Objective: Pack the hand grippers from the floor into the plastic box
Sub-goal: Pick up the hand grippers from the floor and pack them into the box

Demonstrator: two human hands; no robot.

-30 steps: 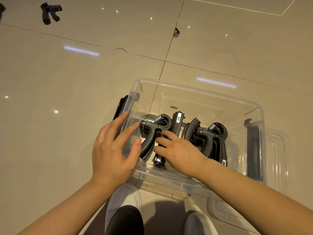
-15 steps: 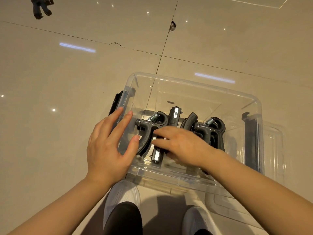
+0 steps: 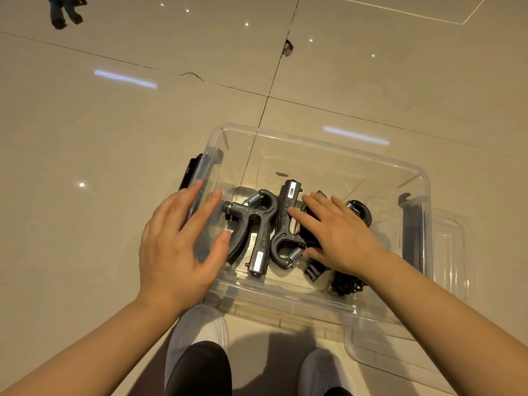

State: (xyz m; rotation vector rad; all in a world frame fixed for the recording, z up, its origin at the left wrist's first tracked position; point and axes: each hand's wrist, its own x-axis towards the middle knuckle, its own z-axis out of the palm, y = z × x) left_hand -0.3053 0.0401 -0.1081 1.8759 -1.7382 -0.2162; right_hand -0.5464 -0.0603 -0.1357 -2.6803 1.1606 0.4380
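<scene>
Grippers settled in the plastic box (image 3: 411, 178)
Right hand (image 3: 340, 232) has let go, now flat on the hand grippers (image 3: 254, 224); left hand (image 3: 183, 244) spread at the box's left wall; one gripper (image 3: 64, 11) remains on the floor.

No readable text here: the hand grippers (image 3: 251, 224) carry small pale labels and scale marks, too blurred to read.

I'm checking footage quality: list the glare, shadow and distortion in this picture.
Head view: ceiling-light streaks and dots glare on the glossy floor; soft shadow lies under the plastic box; wide-angle bending curves the tile joints; the far hand gripper is cropped and slightly soft.
</scene>
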